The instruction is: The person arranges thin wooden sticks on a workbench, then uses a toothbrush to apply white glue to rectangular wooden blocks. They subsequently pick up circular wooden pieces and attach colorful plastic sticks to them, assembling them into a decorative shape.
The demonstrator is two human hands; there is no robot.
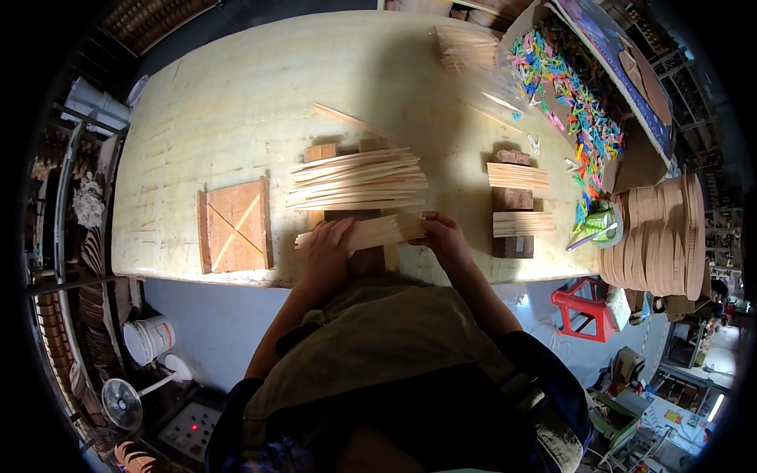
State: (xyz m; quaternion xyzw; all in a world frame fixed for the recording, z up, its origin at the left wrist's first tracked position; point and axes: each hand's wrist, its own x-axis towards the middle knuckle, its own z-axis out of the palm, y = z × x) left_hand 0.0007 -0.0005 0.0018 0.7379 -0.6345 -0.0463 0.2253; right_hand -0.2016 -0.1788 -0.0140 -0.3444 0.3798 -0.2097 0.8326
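Note:
A flat row of thin pale wooden strips (374, 234) lies across a wooden stand near the table's front edge. My left hand (330, 246) is closed over the row's left part, fingers curled on top. At the other end my right hand (445, 237) pinches a flat tan-brown piece (411, 226) against the strip ends; its exact kind is unclear. Just beyond both hands, a larger loose pile of similar strips (359, 180) rests across the same stand, its ends uneven. One stray strip (347, 117) lies slanted behind that pile.
Left on the pale table (181, 118) stands a wooden frame with crossed strips (234, 226). Rightward, two strip bundles (518, 176) sit on dark blocks. Beyond are a box of colourful clothespins (564, 87), a green container (605, 225) and stacked brown bands (654, 236). A red stool (583, 309) stands below.

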